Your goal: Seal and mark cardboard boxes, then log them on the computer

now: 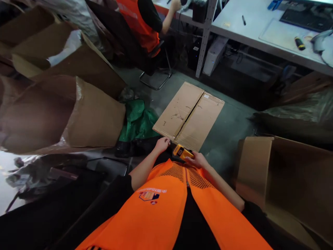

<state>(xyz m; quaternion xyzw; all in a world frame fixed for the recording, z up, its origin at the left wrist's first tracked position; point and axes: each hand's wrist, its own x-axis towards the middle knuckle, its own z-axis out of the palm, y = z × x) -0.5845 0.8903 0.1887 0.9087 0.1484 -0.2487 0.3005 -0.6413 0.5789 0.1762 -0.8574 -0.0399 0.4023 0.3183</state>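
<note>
A closed cardboard box [173, 113] stands in front of me, its two top flaps meeting at a dark slit. My left hand [163, 143] is closed at the box's near left edge, with its fingers curled. Whether anything is in them I cannot make out. In my right hand [198, 159] is a yellow-and-black boxy tool [183, 152], held by its right end with the thumb on top. This tool is close to the box's near edge, just in front of my orange vest. Its exact kind is too small to tell.
Large open cartons [96, 114] crowd the left, beside a green sack [139, 119]. Another open carton [256, 163] stands at right. Behind the box are a white workbench [241, 31] with a keyboard and screwdriver, and a seated person in an orange vest [135, 21].
</note>
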